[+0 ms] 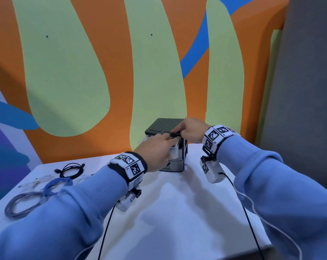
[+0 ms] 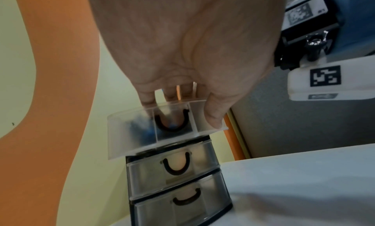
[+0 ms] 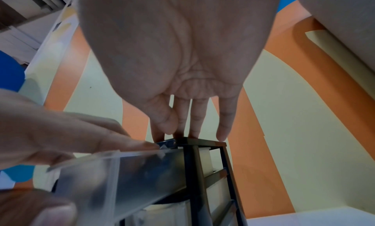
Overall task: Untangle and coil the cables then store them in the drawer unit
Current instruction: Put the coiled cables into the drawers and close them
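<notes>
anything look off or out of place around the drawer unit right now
Nothing damaged or spilled. The top drawer is pulled out with the left hand reaching in, while the right hand steadies the drawer unit. Several cables lie loose on the table.

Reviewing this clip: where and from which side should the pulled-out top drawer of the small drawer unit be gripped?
Grip the translucent plastic top drawer at its front wall near the black U-shaped handle, coming from the front and above. It juts out past the black-framed drawer unit, so its open rim is exposed there.

We see the black-framed, three-drawer translucent plastic drawer unit [image 1: 174,147] upright, top drawer [image 2: 162,128] extended; black [image 1: 71,170], blue [image 1: 55,185] and grey [image 1: 21,205] coiled cables lie left.
</notes>
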{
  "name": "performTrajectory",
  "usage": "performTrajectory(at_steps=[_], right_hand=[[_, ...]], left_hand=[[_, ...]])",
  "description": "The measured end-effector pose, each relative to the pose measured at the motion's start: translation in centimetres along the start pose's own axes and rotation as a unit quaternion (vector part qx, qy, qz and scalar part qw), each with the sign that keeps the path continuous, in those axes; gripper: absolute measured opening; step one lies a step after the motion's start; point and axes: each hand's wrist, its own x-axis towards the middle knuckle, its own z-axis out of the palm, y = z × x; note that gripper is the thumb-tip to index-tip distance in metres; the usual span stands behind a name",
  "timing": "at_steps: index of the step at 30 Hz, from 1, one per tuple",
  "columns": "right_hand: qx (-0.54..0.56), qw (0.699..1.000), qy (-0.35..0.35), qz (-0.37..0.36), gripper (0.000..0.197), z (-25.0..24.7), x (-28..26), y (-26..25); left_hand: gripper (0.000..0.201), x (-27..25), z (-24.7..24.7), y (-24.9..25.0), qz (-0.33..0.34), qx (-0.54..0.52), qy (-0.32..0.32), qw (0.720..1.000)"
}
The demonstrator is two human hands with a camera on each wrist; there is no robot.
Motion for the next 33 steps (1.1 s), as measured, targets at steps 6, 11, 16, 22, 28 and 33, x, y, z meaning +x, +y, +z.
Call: performTrajectory(at_steps=[6,11,16,22,28,33], right_hand=[[0.009,1.0,0.001,0.005,0.057,0.1,0.0,0.2],[-0.003,1.0,0.012,-0.008,0.044,0.3,0.3,0.5],[-0.059,0.996,0.055,-0.044,0.024,0.6,0.1,0.4],[-0.115,0.987,0.089,-0.063,0.028,1.0,0.2,0.2],[-0.109,0.987,0.101,-0.056,0.03,0.9,-0.2,-0.3],[-0.091,0.99,0.095,-0.045,0.029,0.9,-0.4,-0.3]], left_hand=[[0.012,0.3,-0.7,0.2,-0.041,0.026,-0.071,0.996],[0.006,0.5,-0.8,0.0,-0.056,-0.022,0.0,0.998],[0.043,-1.1,-0.1,-1.5,-0.139,-0.021,0.109,0.984],[0.038,-2.0,1.6,-3.7,-0.12,-0.024,0.094,0.988],[0.039,-1.0,1.1,-4.4,-0.101,0.029,0.118,0.987],[0.01,0.1,1.1,-3.0,-0.154,-0.044,0.217,0.963]])
